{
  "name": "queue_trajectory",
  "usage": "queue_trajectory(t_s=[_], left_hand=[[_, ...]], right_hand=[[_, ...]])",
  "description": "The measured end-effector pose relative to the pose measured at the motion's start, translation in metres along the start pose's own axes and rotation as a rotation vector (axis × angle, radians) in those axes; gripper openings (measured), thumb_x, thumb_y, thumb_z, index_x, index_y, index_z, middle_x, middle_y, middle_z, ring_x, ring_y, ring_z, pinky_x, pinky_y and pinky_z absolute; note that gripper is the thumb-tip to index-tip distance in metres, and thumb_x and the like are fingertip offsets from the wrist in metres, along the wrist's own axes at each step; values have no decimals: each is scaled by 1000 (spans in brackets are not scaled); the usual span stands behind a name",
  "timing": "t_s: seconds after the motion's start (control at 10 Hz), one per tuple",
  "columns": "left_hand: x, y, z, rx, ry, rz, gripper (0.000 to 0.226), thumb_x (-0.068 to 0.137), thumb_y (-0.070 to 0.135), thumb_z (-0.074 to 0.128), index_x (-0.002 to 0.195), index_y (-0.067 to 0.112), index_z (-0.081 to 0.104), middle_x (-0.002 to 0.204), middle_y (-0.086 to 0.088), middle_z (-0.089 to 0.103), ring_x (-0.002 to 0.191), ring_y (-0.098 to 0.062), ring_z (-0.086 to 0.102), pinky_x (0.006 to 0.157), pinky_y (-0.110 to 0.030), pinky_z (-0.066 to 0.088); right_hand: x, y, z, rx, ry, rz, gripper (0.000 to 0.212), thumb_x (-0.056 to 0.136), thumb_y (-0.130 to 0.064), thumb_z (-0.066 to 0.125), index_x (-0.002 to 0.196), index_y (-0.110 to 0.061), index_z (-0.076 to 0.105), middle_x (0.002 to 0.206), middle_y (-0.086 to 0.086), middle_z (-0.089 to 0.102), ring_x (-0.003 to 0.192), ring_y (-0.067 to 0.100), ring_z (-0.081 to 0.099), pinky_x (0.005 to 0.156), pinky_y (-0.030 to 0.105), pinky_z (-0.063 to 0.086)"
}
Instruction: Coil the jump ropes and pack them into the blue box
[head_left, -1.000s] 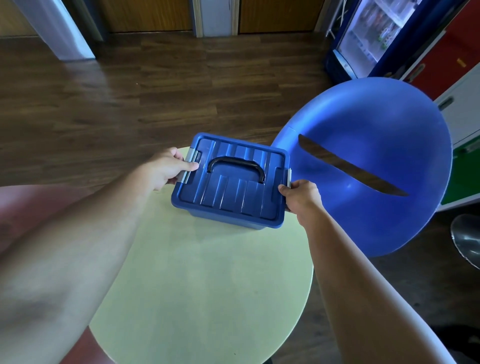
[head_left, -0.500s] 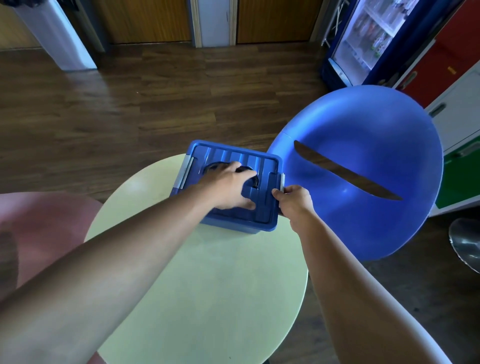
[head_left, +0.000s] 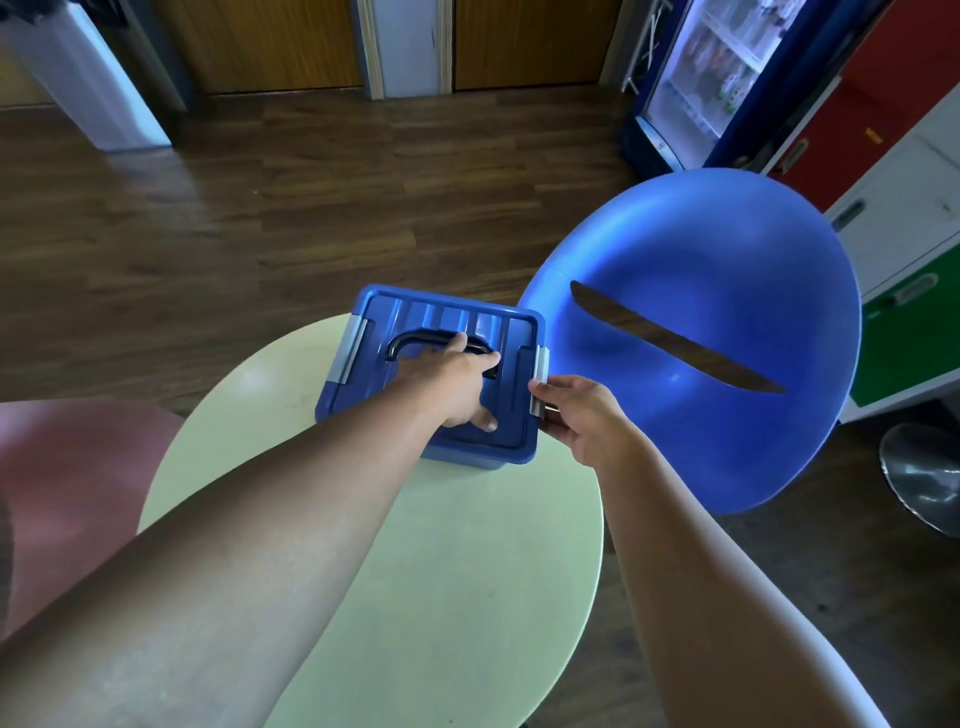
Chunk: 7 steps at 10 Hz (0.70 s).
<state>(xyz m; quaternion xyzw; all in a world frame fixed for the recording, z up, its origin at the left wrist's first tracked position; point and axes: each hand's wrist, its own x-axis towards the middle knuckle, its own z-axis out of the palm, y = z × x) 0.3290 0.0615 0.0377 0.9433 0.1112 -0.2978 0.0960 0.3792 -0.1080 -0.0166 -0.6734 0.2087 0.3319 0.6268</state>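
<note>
Head view: the closed blue box (head_left: 431, 312) sits on the desk (head_left: 441, 571). The left hand (head_left: 462, 384) presses it steady, fingers released, while the right hand (head_left: 582, 415) pinches the grey latch (head_left: 543, 364), probably to unclip it.

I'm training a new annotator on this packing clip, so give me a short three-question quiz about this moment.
1. True or false: the lid of the blue box is off.
2. The box stands on: A) the pale green table, B) the blue chair, C) the floor.
3. Fill in: the left hand rests on the lid over the black handle; the right hand pinches the grey ___.
Key: 1 false; 2 A; 3 latch.
</note>
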Motion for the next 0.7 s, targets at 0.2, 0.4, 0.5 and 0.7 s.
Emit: queue_trajectory(t_s=[0.2, 0.4, 0.5, 0.7], left_hand=[[2, -2, 2, -7, 6, -2, 101, 75, 63, 75, 154, 49, 14, 168, 3, -4, 147, -33, 27, 103, -49, 42], [3, -3, 3, -24, 12, 4, 102, 74, 62, 77, 154, 50, 14, 168, 4, -5, 147, -34, 26, 103, -49, 42], [3, -5, 6, -47, 28, 20, 103, 73, 62, 78, 154, 48, 17, 168, 3, -4, 149, -34, 22, 110, -53, 36], [-29, -22, 33, -300, 313, 106, 66, 90, 47, 66, 149, 27, 43, 165, -6, 18, 147, -31, 28, 114, -43, 30]], right_hand=[[-1, -6, 12, -170, 67, -61, 19, 79, -9, 82, 80, -7, 63, 92, 14, 73, 77, 27, 70, 72, 33, 60], [-2, -7, 12, -160, 59, -55, 20, 78, -11, 84, 78, -7, 64, 94, 15, 73, 79, 28, 71, 76, 35, 62], [-9, 1, 16, -170, 68, -89, 21, 85, -21, 78, 76, -11, 63, 89, 10, 72, 77, 26, 69, 72, 34, 61], [-60, 56, 1, -11, 118, 2, 27, 97, -34, 60, 94, -8, 67, 90, 10, 70, 71, 21, 64, 64, 29, 54]])
